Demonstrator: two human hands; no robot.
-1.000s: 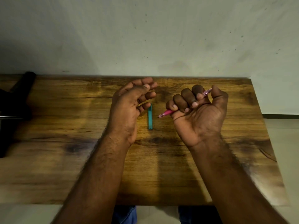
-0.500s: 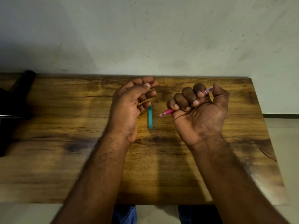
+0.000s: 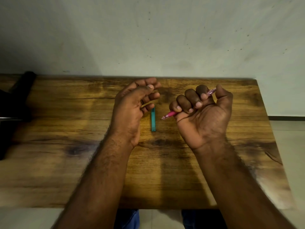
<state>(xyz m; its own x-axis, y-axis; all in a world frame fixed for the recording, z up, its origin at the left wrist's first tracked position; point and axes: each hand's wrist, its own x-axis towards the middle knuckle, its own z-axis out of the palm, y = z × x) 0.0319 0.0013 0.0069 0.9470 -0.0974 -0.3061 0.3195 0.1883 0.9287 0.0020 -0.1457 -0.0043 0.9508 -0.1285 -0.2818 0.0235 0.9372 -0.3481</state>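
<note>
Most of the pink pen (image 3: 170,114) was buried in the right hand (image 3: 203,116), whose fingers (image 3: 189,101) were curled tight round it; only its tip near the palm's heel and a pale clear end by the thumb showed. The left hand (image 3: 133,111) held nothing, its fingers loosely bent and apart. Between the two hands a teal pen cap (image 3: 153,119) lay flat on the wooden worktop (image 3: 66,162), its far end just beside the left little finger; whether they touched could not be told. A black object (image 3: 14,103) at the left edge was cut off and too dark to name. Behind stood a pale, speckled wall (image 3: 165,38); blue trousers (image 3: 130,219) showed below the worktop's near edge.
</note>
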